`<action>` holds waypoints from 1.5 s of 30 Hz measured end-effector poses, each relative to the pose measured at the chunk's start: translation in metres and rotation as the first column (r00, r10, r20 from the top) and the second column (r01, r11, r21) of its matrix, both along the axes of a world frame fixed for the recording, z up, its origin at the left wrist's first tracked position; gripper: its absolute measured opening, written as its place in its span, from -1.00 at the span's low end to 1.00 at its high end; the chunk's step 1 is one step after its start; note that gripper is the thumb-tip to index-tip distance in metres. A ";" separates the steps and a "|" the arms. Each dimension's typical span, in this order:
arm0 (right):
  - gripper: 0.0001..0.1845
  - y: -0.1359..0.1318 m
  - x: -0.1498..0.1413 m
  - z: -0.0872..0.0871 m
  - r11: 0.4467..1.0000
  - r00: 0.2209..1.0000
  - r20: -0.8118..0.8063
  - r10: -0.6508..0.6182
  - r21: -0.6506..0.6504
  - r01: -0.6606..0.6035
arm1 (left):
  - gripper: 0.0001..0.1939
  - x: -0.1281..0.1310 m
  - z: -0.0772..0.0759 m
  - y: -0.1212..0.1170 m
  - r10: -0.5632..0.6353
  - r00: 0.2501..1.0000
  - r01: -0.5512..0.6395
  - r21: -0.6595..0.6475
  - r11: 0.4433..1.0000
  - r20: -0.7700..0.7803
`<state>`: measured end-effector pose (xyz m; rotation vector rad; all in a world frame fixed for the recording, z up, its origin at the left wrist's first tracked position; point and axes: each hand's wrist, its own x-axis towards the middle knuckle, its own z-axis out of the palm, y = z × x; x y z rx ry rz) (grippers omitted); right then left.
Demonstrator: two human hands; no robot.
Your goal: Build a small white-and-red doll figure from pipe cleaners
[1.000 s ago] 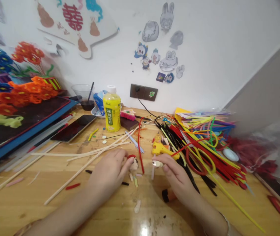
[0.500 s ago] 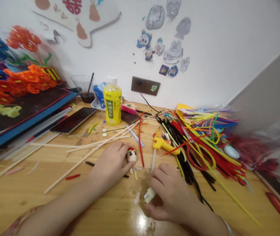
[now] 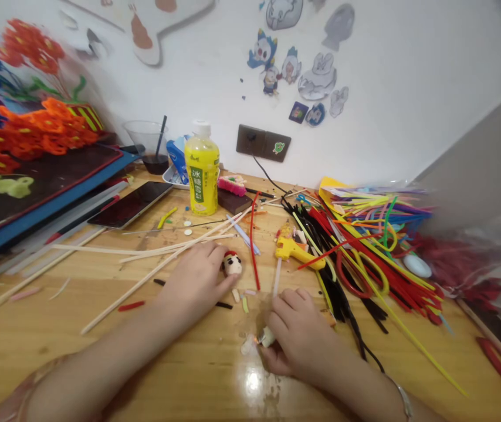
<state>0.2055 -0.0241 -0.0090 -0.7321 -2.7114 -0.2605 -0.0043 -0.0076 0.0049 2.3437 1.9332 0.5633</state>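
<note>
My left hand [image 3: 197, 275] lies on the table with its thumb and fingers closed round the back of a small cream doll head [image 3: 232, 264] with a red top and dark eyes. In my right hand [image 3: 297, 328] is a pale lighter [image 3: 268, 336], held low and tilted over the table, most of it hidden by the fingers. A small orange glow shows at its tip, beside a clear blob of glue [image 3: 247, 346] on the wood. Short coloured scraps [image 3: 245, 303] lie between the hands. A yellow glue gun [image 3: 297, 253] rests just beyond my right hand.
Pale sticks [image 3: 145, 287] cross the table at the left, near a tablet [image 3: 131, 205]. A yellow bottle [image 3: 202, 176] and a cup of dark liquid [image 3: 156, 161] stand behind. Pipe cleaners [image 3: 378, 258] and scissors [image 3: 356, 275] are heaped at the right.
An orange glow has appeared at the lighter's tip, where none showed before. Both hands stay nearly in place, and the camera view has tilted slightly downward.
</note>
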 end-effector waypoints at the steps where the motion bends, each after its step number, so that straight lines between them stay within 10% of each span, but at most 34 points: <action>1: -0.81 0.000 0.000 0.000 1.000 1.000 -0.001 0.000 -0.009 0.000 | -0.68 0.000 0.000 0.000 0.001 1.000 -0.001 0.003 1.000 -0.002; 31: -0.81 0.004 0.004 0.008 0.990 0.997 -0.073 0.003 -0.138 -0.013 | -0.66 -0.010 0.002 0.003 0.008 0.998 -0.004 0.059 0.998 -0.062; 38: -0.77 0.018 0.017 0.020 0.968 0.929 -0.347 -0.131 -0.248 0.044 | -0.89 0.009 0.012 -0.023 -0.473 0.877 0.479 -0.093 0.873 0.081; 45: -0.72 0.015 0.021 0.028 0.957 0.863 -0.463 -0.202 -0.279 0.075 | -0.84 0.028 -0.003 -0.038 -0.514 0.843 0.536 -0.164 0.828 0.160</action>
